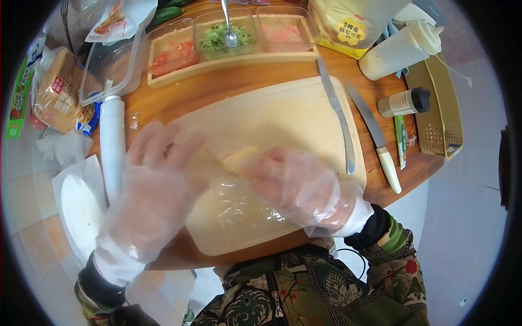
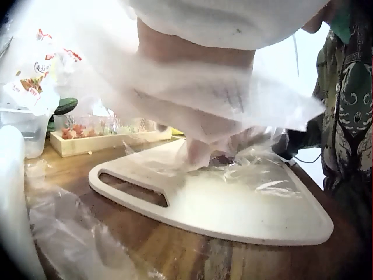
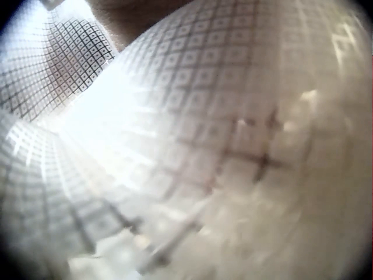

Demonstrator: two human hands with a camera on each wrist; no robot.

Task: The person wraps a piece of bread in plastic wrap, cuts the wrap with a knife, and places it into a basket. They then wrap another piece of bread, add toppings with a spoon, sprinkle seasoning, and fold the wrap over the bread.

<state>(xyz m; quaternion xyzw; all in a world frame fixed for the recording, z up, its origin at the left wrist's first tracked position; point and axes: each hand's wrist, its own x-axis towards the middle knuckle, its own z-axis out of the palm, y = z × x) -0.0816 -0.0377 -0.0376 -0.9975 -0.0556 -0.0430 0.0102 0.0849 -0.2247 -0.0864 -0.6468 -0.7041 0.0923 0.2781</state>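
Both hands wear clear plastic gloves over a white cutting board (image 1: pixel 283 114). The right hand (image 1: pixel 296 185) has its fingers curled round a pale yellow, bread-like piece (image 1: pixel 239 160) at the board's middle. Blurred, the left hand (image 1: pixel 163 174) is spread at the piece's left side; whether it touches the piece is unclear. Clear plastic film (image 1: pixel 244 204) lies on the board below the piece. In the left wrist view the left hand (image 2: pixel 198 116) points its fingers down at the film (image 2: pixel 256 175). Glove plastic fills the right wrist view.
Behind the board, a wooden tray (image 1: pixel 234 66) holds tubs of chopped food. A spreader (image 1: pixel 337 119) lies on the board's right side, a knife (image 1: pixel 375 130) beyond it. A bottle (image 1: pixel 399 51) and basket (image 1: pixel 435 108) stand right; a white roll (image 1: pixel 112 146) and bagged bread (image 1: pixel 62 92) left.
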